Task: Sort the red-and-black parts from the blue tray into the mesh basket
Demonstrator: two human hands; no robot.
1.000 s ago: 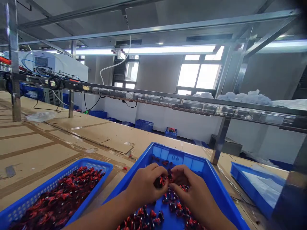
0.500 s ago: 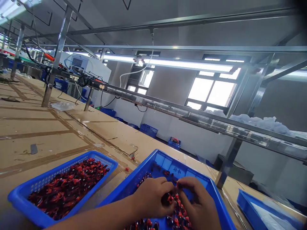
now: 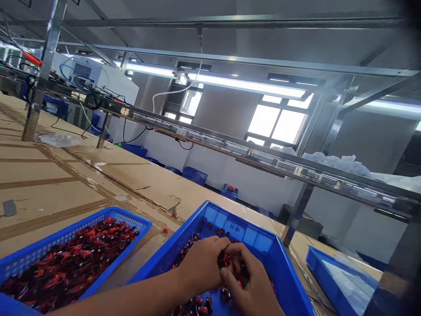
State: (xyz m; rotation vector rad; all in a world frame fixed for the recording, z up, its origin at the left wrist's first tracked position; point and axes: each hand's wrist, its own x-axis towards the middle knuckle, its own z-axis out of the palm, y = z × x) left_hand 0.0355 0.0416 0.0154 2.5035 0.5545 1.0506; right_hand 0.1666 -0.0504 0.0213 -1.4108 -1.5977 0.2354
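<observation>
My left hand and my right hand meet low inside a blue plastic tray, fingers curled around a small clump of red-and-black parts. The exact part in each hand is hidden by my fingers. More of these small parts lie loose on the tray floor around my hands. To the left stands a blue mesh basket, heaped with similar red-and-black parts.
The tray and basket stand on a cardboard-covered bench with taped seams. A shallow blue tray lined with white plastic sits at right. A steel post rises beside the tray. Blue crates stand on the floor beyond.
The camera view has swung and tilted between frames, shifting the whole scene. My hands stay in the tray, with fingers drawn closer together around the parts.
</observation>
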